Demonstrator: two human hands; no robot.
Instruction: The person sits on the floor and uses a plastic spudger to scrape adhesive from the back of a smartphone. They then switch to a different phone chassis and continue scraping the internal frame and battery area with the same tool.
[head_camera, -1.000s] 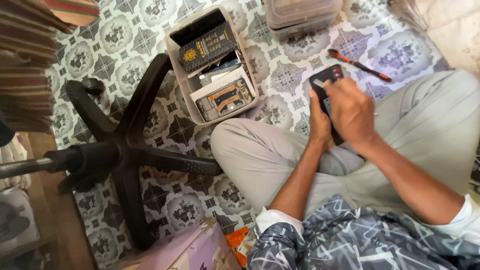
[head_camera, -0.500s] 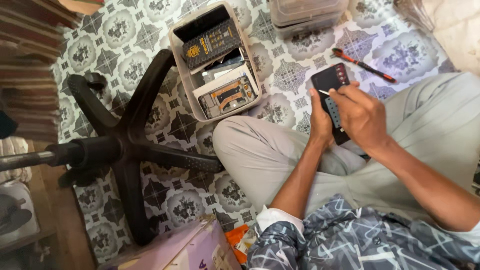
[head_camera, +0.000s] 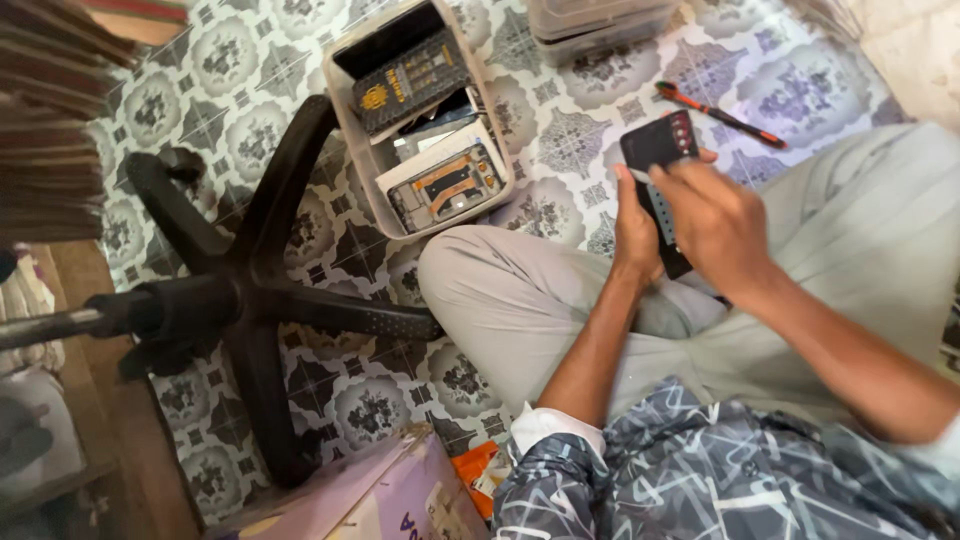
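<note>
Closest to us, a patterned shirt (head_camera: 720, 470) fills the lower edge, and beside it we see the corner of a purple box (head_camera: 370, 495) on the floor. Above that, our crossed legs in pale trousers (head_camera: 520, 310) spread across the middle.

Over the lap, we hold a dark phone (head_camera: 657, 150) up in front of us. Our left hand (head_camera: 636, 225) is wrapped around its lower part from the left, fingers closed on it. Our right hand (head_camera: 718, 225) lies over the phone's right side and front, fingers curled against it, covering much of its lower half; we cannot tell whether it grips or only presses.

To the left, the black star-shaped base of a chair (head_camera: 250, 295) lies on the tiled floor (head_camera: 560, 130).

Farther off, a clear plastic tray (head_camera: 368, 160) sits just beyond our knee, holding flat boxes and phone parts. An orange and black screwdriver (head_camera: 718, 113) lies on the tiles just beyond the phone. A second clear container (head_camera: 600, 20) stands at the top edge.
</note>
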